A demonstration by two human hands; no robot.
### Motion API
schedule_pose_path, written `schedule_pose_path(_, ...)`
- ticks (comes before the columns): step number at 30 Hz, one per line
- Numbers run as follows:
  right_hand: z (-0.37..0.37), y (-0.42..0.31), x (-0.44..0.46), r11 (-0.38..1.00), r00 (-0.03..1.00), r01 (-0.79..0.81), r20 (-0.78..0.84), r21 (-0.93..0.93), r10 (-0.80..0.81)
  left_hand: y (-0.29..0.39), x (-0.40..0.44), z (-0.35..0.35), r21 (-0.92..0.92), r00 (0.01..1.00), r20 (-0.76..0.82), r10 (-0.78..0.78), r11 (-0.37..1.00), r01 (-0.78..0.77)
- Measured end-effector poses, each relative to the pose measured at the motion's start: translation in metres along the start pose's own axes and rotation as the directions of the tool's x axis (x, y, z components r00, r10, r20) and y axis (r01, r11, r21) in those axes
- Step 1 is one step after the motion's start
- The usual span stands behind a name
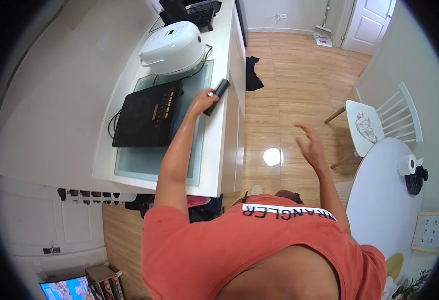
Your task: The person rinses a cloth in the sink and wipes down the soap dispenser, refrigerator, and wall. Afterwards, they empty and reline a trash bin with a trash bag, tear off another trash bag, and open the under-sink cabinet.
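The person wears a red-orange shirt [194,250] and stands beside a long white counter [212,155], with the left arm stretched out over it. The right hand [313,151] hangs over the floor, holding nothing, its fingers loosely bent and apart; held out from the body like this, it perhaps helps with balance. On that side, a paper roll [407,164] stands on a white table [374,200], within easy reach of anyone seated there.

Farther forward, the left hand [203,103] grips a dark oblong object [222,89] at the counter's outer edge. The fingers close about its middle, which likely keeps both ends level; whether it rests on the counter or is lifted slightly cannot be told.

Next to that hand, a black cooktop [142,117] lies on a glass sheet [144,162], presumably there to guard the surface from heat and spills. Across the floor, a white chair [357,111] bears a crumpled cloth [365,126], its seat seemingly serving as a handy ledge. Beyond the cooktop sits a white rice cooker [172,50], apparently set back to leave the counter's front strip usable. A black rack [194,17] stands behind it.
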State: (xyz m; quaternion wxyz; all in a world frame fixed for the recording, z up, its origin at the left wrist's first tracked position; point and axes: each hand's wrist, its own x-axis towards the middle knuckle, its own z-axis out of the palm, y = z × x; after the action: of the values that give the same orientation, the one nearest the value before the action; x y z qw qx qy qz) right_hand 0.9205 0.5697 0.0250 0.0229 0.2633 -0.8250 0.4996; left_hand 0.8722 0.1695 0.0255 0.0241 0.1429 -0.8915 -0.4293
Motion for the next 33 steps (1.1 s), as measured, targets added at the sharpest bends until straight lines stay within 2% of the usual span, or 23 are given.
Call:
schedule_pose_path(1, 0.008, -0.016, 0.026, 0.968, 0.974, 0.225, 0.024, -0.11, -0.224, 0.015, -0.016, 0.003, -0.178, 0.976, 0.216, -0.034, 0.981, 0.073)
schedule_pose_path(2, 0.015, -0.04, 0.05, 0.911, 0.941, 0.339, 0.103, -0.233, -0.324, 0.032, -0.035, 0.012, -0.296, 0.949, 0.316, 0.002, 0.95, 0.096)
schedule_pose_path(3, 0.022, -0.058, 0.067, 0.83, 0.896, 0.443, 0.168, -0.34, -0.41, 0.051, -0.056, 0.013, -0.367, 0.871, 0.49, 0.024, 0.913, 0.181)
schedule_pose_path(4, 0.03, -0.072, 0.082, 0.723, 0.84, 0.542, 0.248, -0.428, -0.483, 0.068, -0.077, 0.016, -0.394, 0.856, 0.514, 0.05, 0.901, 0.184)
schedule_pose_path(6, 0.044, -0.082, 0.11, 0.771, 0.763, 0.597, 0.454, -0.22, -0.461, 0.095, -0.106, 0.01, -0.496, 0.831, 0.549, 0.09, 0.835, 0.237)
schedule_pose_path(7, 0.049, -0.083, 0.118, 0.766, 0.765, 0.598, 0.452, -0.234, -0.459, 0.096, -0.112, 0.005, -0.555, 0.846, 0.53, 0.052, 0.776, 0.3)
schedule_pose_path(9, 0.055, -0.082, 0.132, 0.867, 0.703, 0.496, 0.565, 0.047, -0.432, 0.083, -0.126, -0.006, -0.846, 0.899, 0.435, 0.055, 0.366, 0.387)
schedule_pose_path(10, 0.059, -0.085, 0.134, 0.865, 0.761, 0.49, 0.431, 0.106, -0.484, 0.076, -0.133, 0.0, -0.853, 0.9, 0.43, 0.068, 0.357, 0.381)
schedule_pose_path(12, 0.069, -0.09, 0.142, 0.914, 0.842, 0.395, 0.361, 0.092, -0.4, 0.061, -0.144, 0.015, -0.964, 0.975, 0.168, 0.142, -0.185, 0.193)
schedule_pose_path(13, 0.08, -0.089, 0.143, 0.908, 0.843, 0.401, 0.341, 0.12, -0.417, 0.061, -0.151, 0.026, -0.964, 0.976, 0.163, 0.142, -0.189, 0.188)
schedule_pose_path(15, 0.098, -0.094, 0.137, 0.906, 0.853, 0.385, 0.307, 0.173, -0.421, 0.068, -0.156, 0.05, -0.996, 0.997, -0.075, 0.027, -0.041, -0.074)
schedule_pose_path(16, 0.097, -0.103, 0.13, 0.88, 0.812, 0.453, 0.343, 0.142, -0.473, 0.067, -0.157, 0.054, -0.983, 0.997, -0.072, 0.024, -0.17, -0.067)
schedule_pose_path(18, 0.099, -0.11, 0.124, 0.843, 0.786, 0.537, 0.343, 0.035, -0.515, 0.066, -0.157, 0.064, -0.947, 0.991, -0.113, -0.067, -0.296, -0.128)
schedule_pose_path(19, 0.095, -0.113, 0.125, 0.844, 0.784, 0.534, 0.352, 0.038, -0.512, 0.072, -0.161, 0.066, -0.917, 0.996, -0.089, -0.002, -0.39, -0.083)
schedule_pose_path(22, 0.079, -0.122, 0.134, 0.859, 0.751, 0.505, 0.449, 0.085, -0.485, 0.06, -0.165, 0.085, -0.885, 0.997, -0.075, -0.033, -0.458, -0.082)
schedule_pose_path(24, 0.064, -0.124, 0.14, 0.855, 0.788, 0.46, 0.333, 0.24, -0.518, 0.054, -0.164, 0.097, -0.865, 0.997, -0.064, -0.048, -0.496, -0.079)
schedule_pose_path(26, 0.042, -0.128, 0.152, 0.811, 0.784, 0.497, 0.242, 0.309, -0.572, 0.053, -0.161, 0.107, -0.837, 0.999, -0.038, -0.035, -0.545, -0.051)
schedule_pose_path(27, 0.032, -0.129, 0.158, 0.793, 0.784, 0.502, 0.207, 0.344, -0.586, 0.041, -0.159, 0.112, -0.781, 0.998, 0.028, 0.049, -0.622, 0.053)
schedule_pose_path(28, 0.014, -0.132, 0.161, 0.791, 0.823, 0.452, 0.15, 0.412, -0.548, 0.053, -0.159, 0.109, -0.783, 0.991, 0.079, 0.107, -0.609, 0.128)
schedule_pose_path(30, -0.023, -0.13, 0.177, 0.834, 0.861, 0.379, 0.177, 0.401, -0.477, 0.064, -0.159, 0.117, -0.856, 1.0, 0.013, 0.023, -0.516, 0.023)
schedule_pose_path(31, -0.036, -0.119, 0.183, 0.83, 0.884, 0.355, 0.136, 0.43, -0.448, 0.06, -0.157, 0.123, -0.893, 0.996, 0.028, -0.089, -0.451, -0.015)
schedule_pose_path(32, -0.056, -0.112, 0.189, 0.886, 0.94, 0.222, 0.151, 0.408, -0.305, 0.054, -0.157, 0.127, -0.923, 0.979, 0.043, -0.201, -0.382, -0.038)
schedule_pose_path(33, -0.076, -0.11, 0.193, 0.886, 0.95, 0.276, 0.033, 0.372, -0.31, 0.06, -0.161, 0.123, -0.902, 0.994, 0.083, -0.069, -0.43, 0.045)
